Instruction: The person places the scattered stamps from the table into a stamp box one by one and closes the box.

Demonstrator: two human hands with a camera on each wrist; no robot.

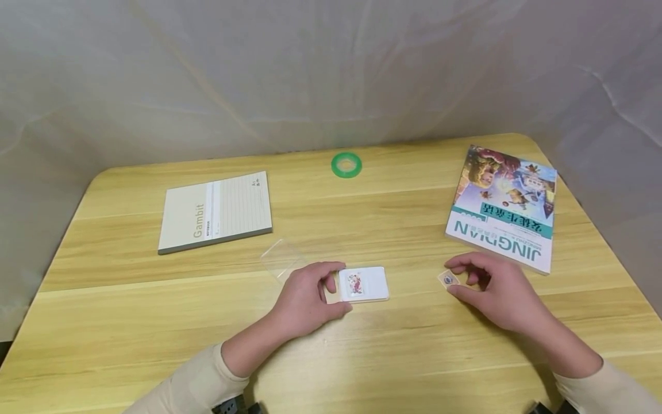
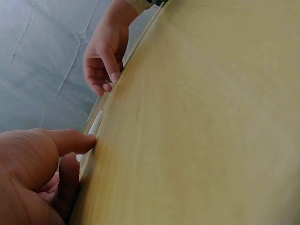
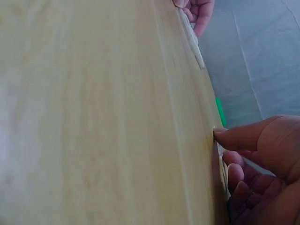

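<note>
My left hand (image 1: 307,299) grips a small white rectangular pack (image 1: 373,283) by its long edges, fingertips at the far side and thumb at the near side. A little picture sticker (image 1: 355,283) with a red figure shows on the pack's left part. To the right, my right hand (image 1: 493,290) pinches a small pale square piece (image 1: 447,279) with a dark round mark between thumb and fingers, low over the table. Beyond the left hand lies a clear plastic sleeve (image 1: 279,257), partly hidden by that hand. Both wrist views show the pack and the square only edge-on.
A beige notebook (image 1: 240,204) lies at the left of the wooden table (image 1: 362,356). Toward the back edge is a green tape roll (image 1: 337,167). An illustrated book (image 1: 509,198) lies at the right, just beyond the right hand. Grey cloth (image 1: 310,69) hangs behind.
</note>
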